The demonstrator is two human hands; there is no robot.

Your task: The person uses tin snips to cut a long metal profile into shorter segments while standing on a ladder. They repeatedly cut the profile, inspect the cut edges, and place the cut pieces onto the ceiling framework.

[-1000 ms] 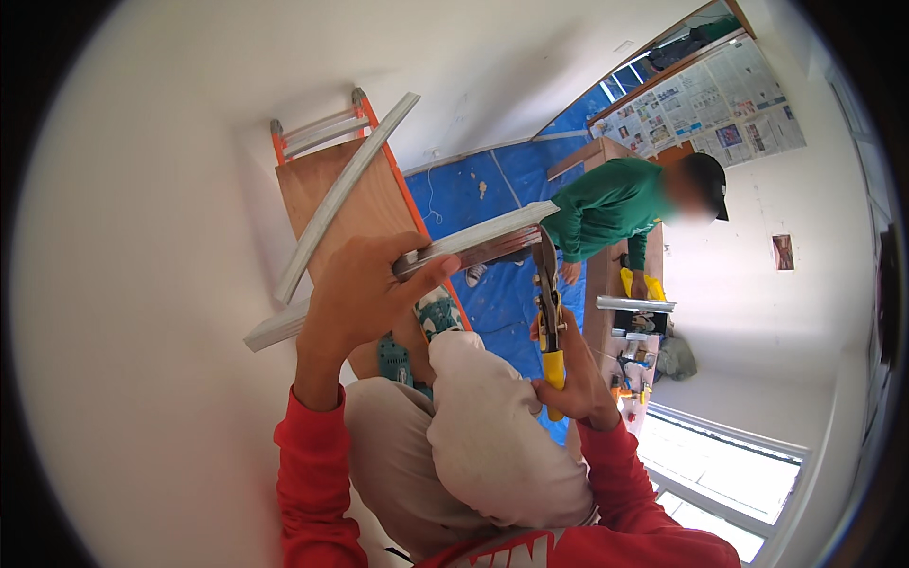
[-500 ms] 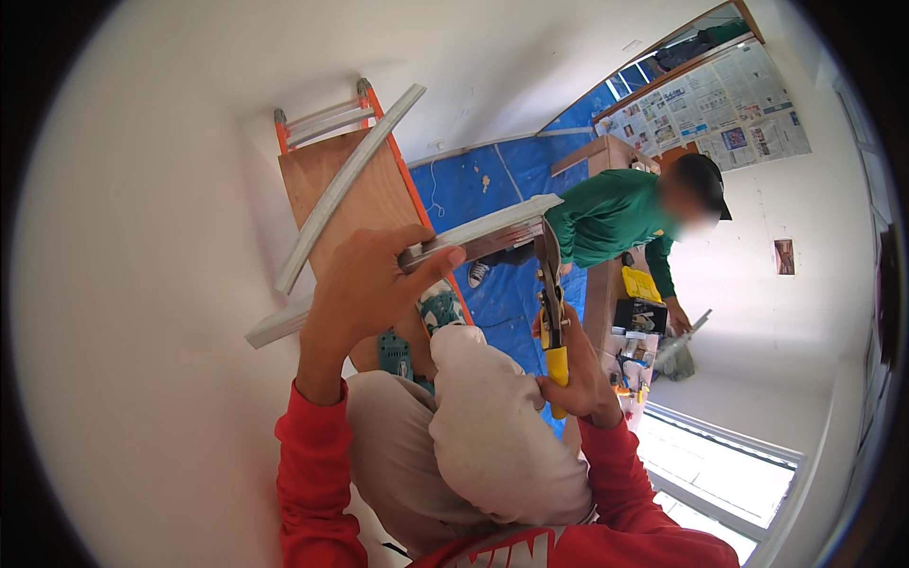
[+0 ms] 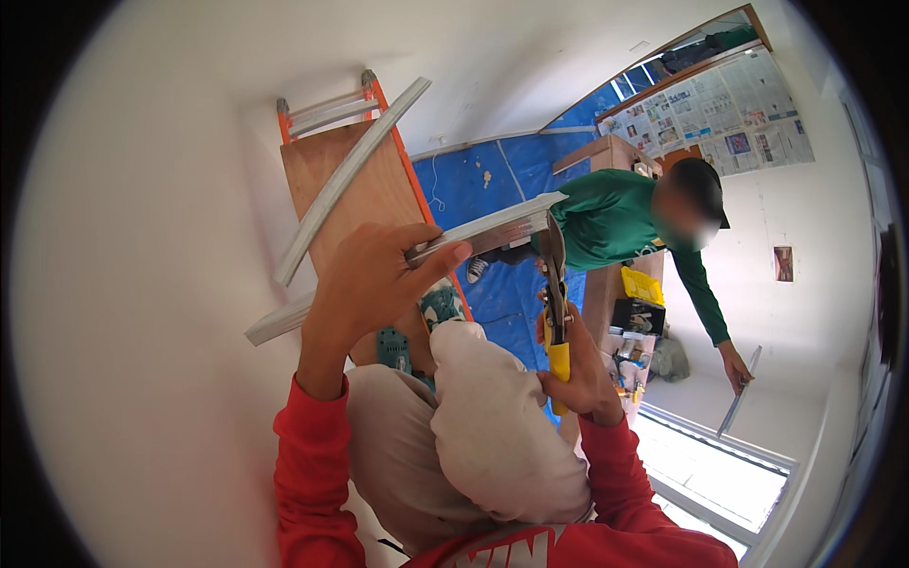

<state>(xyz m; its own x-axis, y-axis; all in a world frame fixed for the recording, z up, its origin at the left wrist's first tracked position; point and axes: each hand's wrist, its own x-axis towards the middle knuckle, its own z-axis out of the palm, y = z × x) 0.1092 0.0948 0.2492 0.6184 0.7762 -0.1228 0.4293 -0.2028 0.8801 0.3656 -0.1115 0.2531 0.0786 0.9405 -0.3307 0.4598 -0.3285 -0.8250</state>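
My left hand (image 3: 371,284) grips a long silver metal channel (image 3: 492,227) around its middle, holding it level above my knees. My right hand (image 3: 573,369) is closed on the yellow handles of metal snips (image 3: 555,293), whose dark jaws meet the channel's right end. A second metal channel (image 3: 346,180) lies slanted across the wooden top of the orange ladder platform (image 3: 379,189) I sit on. My knees in pale trousers fill the space between both red sleeves.
White walls close in on the left and top. Below lies a blue floor sheet (image 3: 492,189). A person in a green shirt (image 3: 615,222) leans to the right, holding a metal strip (image 3: 739,393). A teal power tool (image 3: 393,348) sits by my leg. Tools lie on a wooden stand (image 3: 630,317).
The person in green has bent further right and lowered the metal strip toward the floor. My hands, the channel and the snips have shifted only slightly.
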